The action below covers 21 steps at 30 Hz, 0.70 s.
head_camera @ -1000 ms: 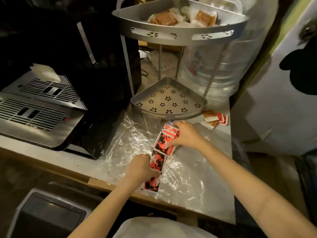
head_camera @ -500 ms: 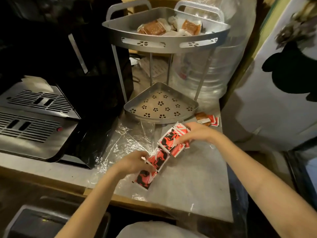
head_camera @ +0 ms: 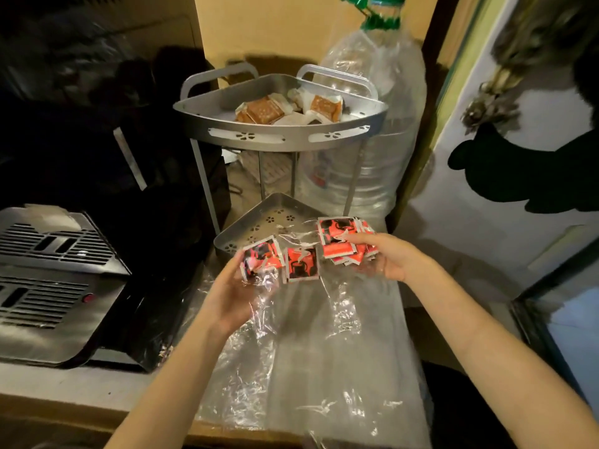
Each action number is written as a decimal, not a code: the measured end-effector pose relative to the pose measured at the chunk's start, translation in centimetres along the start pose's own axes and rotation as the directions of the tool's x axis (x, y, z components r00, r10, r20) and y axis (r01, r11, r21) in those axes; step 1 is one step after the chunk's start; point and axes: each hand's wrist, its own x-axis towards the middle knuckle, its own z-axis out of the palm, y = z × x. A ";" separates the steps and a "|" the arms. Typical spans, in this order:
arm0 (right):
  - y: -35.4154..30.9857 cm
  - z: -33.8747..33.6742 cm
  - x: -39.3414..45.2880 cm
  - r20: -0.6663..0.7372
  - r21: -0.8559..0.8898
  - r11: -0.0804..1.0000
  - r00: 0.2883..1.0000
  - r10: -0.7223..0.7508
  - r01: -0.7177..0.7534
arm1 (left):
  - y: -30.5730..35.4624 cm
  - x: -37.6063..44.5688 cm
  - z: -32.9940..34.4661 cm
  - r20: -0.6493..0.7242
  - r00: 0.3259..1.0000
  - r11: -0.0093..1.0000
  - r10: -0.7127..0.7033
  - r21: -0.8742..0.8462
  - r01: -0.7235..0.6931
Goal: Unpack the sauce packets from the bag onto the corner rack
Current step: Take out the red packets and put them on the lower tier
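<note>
Together, both hands hold a connected strip of red-and-black sauce packets (head_camera: 301,264) raised in front of the lower shelf (head_camera: 259,218) of the corner rack (head_camera: 278,137). The left hand (head_camera: 233,286) pinches the strip's near end, along with a fold of the clear plastic bag (head_camera: 308,345); the right hand (head_camera: 385,257) grips a bunched stack of packets at the far end. The bag trails down over the surface (head_camera: 48,387). Brown packets (head_camera: 262,111) already sit on the upper shelf. Since plastic appears caught under the left fingers, the bag could probably be dragged onto the rack with the strip. The middle packet hangs unsupported between the hands, so the strip might tear at a seam or snag on the shelf rim.
</note>
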 end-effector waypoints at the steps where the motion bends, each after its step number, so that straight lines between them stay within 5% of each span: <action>1: 0.0 0.0 -0.1 -0.010 0.029 1.000 1.000 0.012 -0.011 | 0.0 0.4 0.4 -0.019 1.000 1.000 -0.003 -0.002 0.003; 12: 1.9 1.7 -1.4 0.006 0.267 0.960 0.996 0.088 -0.086 | -0.4 2.9 3.7 -0.136 0.982 0.893 -0.128 0.416 0.174; 17: 0.9 1.9 -1.9 0.063 0.254 0.967 0.997 -0.040 0.023 | 0.9 2.5 4.8 -0.068 0.986 0.836 0.151 0.540 -0.090; 21: -1.3 2.3 -3.1 0.126 0.258 0.943 0.960 -0.250 0.212 | 3.4 2.1 6.7 0.024 0.910 0.699 0.415 0.632 -0.335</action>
